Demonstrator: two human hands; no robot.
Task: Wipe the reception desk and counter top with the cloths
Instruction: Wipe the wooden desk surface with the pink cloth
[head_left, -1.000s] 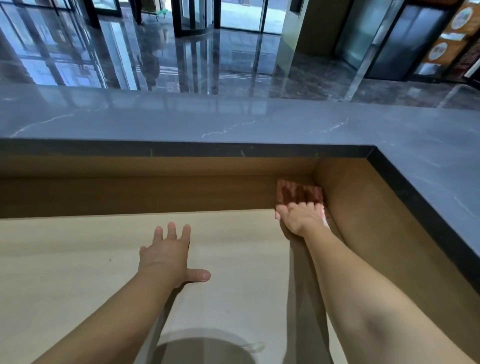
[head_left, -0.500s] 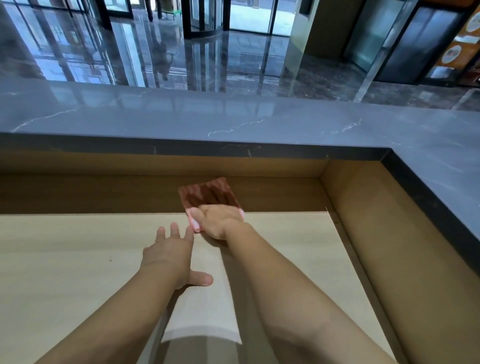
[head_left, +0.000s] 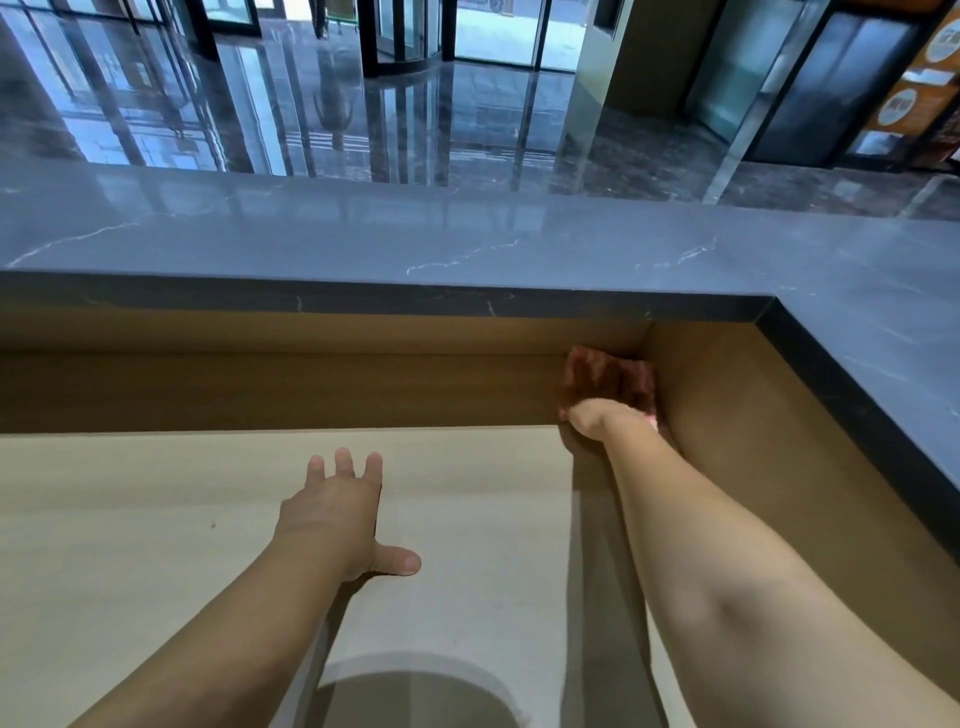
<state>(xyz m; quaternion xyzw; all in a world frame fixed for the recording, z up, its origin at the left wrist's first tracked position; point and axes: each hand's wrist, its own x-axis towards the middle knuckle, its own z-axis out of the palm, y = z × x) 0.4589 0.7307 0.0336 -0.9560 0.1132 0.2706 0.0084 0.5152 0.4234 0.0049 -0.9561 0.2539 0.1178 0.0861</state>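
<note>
A reddish-brown cloth (head_left: 610, 379) with a pink edge stands against the wooden back panel in the desk's far right corner. My right hand (head_left: 597, 422) grips its lower part, my fingers hidden behind the knuckles. Spread flat on the pale beige desk surface (head_left: 156, 519), my left hand (head_left: 340, 512) rests near the middle with the thumb out and holds nothing. Above the desk runs the grey marble counter top (head_left: 363, 244), which turns toward me along the right side.
Brown wooden panels (head_left: 260, 389) wall the desk at the back and on the right (head_left: 753, 441). The counter's dark edge (head_left: 857, 415) overhangs on the right. Beyond the counter lies a glossy lobby floor with glass doors (head_left: 405, 31). My head's shadow falls on the desk's near part.
My right hand swept the cloth from the desk's middle, next to my left hand, back to the far right corner. The left hand stayed in place.
</note>
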